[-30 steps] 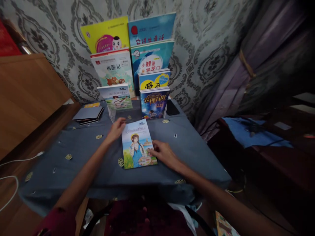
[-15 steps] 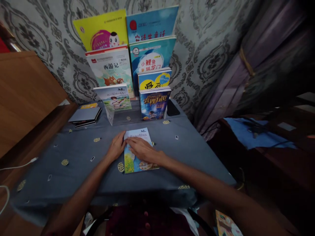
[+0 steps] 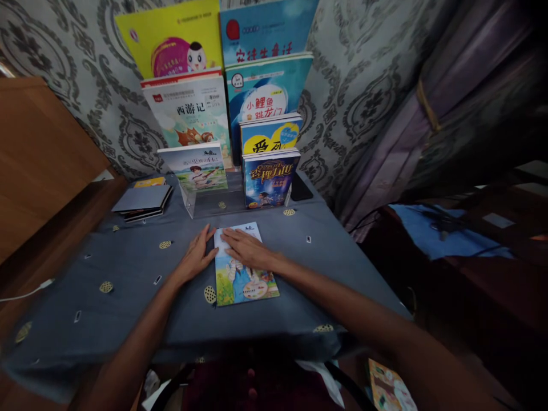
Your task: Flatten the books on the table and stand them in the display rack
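Observation:
A thin picture-covered book [image 3: 237, 282] lies closed and flat on the dark grey tablecloth, its cover showing a figure in blue overalls and a paint palette. My right hand [image 3: 247, 248] rests on the upper part of the cover with fingers stretched out, hiding much of the title. Along the book's left edge is my left hand [image 3: 196, 255], fingers extended, its thumb tip at the edge. Neither hand grasps anything. Behind the hands stands a clear acrylic stand [image 3: 214, 204] holding several upright books, with a white-topped book [image 3: 197, 169] and a dark blue book [image 3: 270, 181] in front.
A small stack of books [image 3: 143, 201] lies at the table's left. A black phone [image 3: 301, 187] sits behind the stand's right side. A white cable [image 3: 29, 294] runs at the left edge. A purple curtain [image 3: 398, 137] hangs at right, and another book [image 3: 387, 383] is below the table.
My right hand has slid slightly up the cover, showing more of its lower picture. My left hand has shifted a little left, its fingers more spread. The camera view has tilted slightly.

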`<state>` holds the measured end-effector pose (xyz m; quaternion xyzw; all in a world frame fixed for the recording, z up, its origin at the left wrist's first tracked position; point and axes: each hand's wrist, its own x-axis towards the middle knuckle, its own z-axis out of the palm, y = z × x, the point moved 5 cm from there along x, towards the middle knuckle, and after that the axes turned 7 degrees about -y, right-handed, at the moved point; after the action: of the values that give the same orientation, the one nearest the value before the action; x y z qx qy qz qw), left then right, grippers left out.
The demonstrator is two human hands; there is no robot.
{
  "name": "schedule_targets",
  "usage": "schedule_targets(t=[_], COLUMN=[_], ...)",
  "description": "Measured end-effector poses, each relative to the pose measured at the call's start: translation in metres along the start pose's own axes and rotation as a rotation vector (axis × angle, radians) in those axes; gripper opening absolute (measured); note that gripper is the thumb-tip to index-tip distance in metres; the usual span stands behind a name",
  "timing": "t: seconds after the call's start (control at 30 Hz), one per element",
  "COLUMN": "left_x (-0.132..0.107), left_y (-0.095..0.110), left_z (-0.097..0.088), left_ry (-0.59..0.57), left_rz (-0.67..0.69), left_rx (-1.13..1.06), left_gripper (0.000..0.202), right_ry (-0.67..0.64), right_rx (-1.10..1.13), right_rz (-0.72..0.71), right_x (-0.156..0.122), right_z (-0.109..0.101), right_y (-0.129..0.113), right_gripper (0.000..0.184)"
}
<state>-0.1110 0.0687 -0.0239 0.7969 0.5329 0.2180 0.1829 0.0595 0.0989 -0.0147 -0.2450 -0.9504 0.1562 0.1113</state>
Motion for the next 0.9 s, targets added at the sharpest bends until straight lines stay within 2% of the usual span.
schedule_targets(t=[0.13,0.23,0.37,0.47,0.63,0.77,0.9], left_x=[0.001,0.001,0.002,0.006,0.019,0.022,0.009], left_y=[-0.003,-0.004,0.004,0.014,0.045,0.083,0.117], left_z=[0.000,0.000,-0.001,-0.002,0.012,0.035,0.052], left_ry=[-0.016,-0.042,-0.111,-0.170,-0.309,-0.416,-0.487], left_rz=[-0.009,-0.018,0.006,0.000,0.055,0.207,0.371], left_rx=[0.022,0.074,0.224,0.327,0.417,0.448,0.456], left_gripper=[0.071,0.064,0.051,0.051,0.058,0.060,0.060], right_ry=[-0.006,0.011,0.003,-0.001,0.028,0.028,0.026], right_rx=[0.000,0.029,0.067,0.077,0.107,0.142,0.156], right_rz=[0.111,0.148,0.170,0.175,0.164,0.176,0.162], right_x=[-0.026,-0.046,-0.056,-0.054,-0.052,-0.051,-0.051], right_z=[-0.007,-0.014,-0.015,-0.012,-0.008,-0.006,-0.006], right_y=[0.036,0.053,0.062,0.064,0.069,0.074,0.076], right_gripper=[0.050,0.052,0.054,0.054,0.051,0.052,0.054])
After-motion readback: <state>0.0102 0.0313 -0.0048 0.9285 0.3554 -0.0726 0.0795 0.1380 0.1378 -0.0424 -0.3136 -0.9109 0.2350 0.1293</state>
